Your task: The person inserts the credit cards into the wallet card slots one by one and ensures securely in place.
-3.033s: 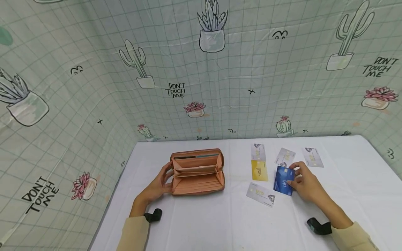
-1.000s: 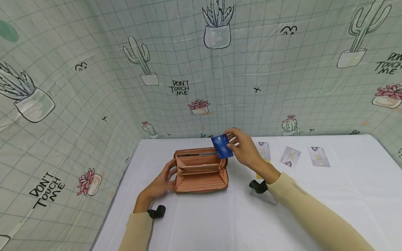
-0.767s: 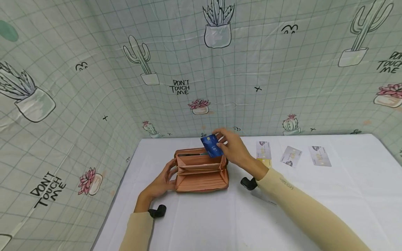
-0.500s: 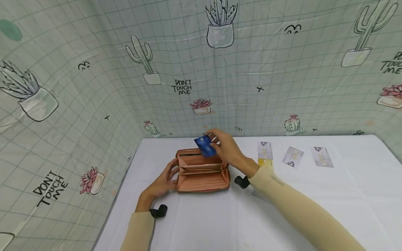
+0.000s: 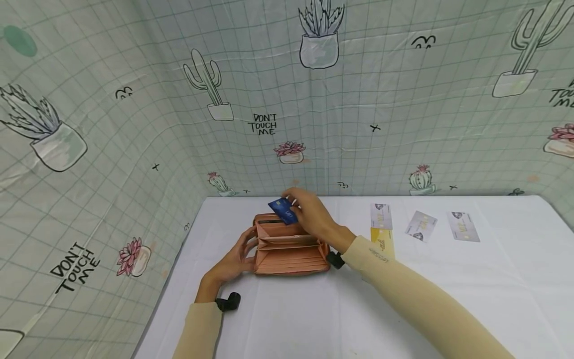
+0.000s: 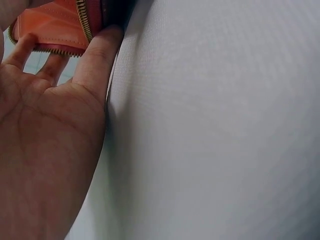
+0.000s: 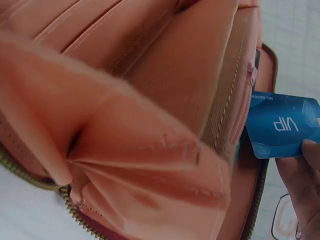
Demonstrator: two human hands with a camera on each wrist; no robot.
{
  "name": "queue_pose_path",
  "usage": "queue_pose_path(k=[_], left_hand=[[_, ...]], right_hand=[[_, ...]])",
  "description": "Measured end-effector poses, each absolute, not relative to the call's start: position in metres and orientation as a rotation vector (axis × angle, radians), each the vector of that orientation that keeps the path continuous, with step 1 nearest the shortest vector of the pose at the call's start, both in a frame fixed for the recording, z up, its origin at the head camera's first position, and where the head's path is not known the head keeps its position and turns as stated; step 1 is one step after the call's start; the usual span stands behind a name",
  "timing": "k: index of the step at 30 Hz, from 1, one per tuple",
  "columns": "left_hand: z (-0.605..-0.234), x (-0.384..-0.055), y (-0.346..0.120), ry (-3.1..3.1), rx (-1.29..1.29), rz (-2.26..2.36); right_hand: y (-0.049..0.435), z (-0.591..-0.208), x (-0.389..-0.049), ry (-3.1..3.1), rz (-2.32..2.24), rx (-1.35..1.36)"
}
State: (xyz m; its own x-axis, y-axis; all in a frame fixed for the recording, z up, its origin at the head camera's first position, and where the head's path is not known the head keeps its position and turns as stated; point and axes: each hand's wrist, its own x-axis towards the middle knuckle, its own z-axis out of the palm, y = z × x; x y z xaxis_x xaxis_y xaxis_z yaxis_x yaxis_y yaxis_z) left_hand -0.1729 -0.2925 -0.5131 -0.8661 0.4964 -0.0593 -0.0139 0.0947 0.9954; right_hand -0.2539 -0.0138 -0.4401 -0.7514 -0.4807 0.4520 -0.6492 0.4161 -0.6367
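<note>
An orange zip-around wallet (image 5: 291, 263) stands open on the white table, its pleated compartments and card slots showing. My left hand (image 5: 233, 259) grips its left side; the left wrist view shows the thumb (image 6: 97, 60) at one zipped edge and fingers round another. Between thumb and fingers, my right hand (image 5: 314, 214) pinches a blue VIP card (image 5: 283, 211), tilted over the wallet's back section. Seen from the right wrist, the card's free end meets the rear slot, behind the zipped pocket (image 7: 237, 100). A dark strip (image 5: 268, 221) shows along that slot.
Right of the wallet lie silver cards (image 5: 381, 214) (image 5: 421, 226) (image 5: 464, 227) and a yellow card (image 5: 382, 240) on the white table (image 5: 287, 319). My right sleeve (image 5: 403, 284) crosses over the table in front of them. A cactus-print cloth (image 5: 358, 99) hangs behind.
My right hand has carried the blue card from the right side of the table to the wallet, sliding left along its back edge. My left hand keeps its hold on the wallet.
</note>
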Motion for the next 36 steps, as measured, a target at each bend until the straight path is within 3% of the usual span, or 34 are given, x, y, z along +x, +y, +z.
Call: queue_pose_path(k=[36], left_hand=[[-0.51, -0.17, -0.289, 2.007, 0.453, 1.822]], right_hand=[[-0.043, -0.435, -0.261, -2.602, 0.681, 1.313]])
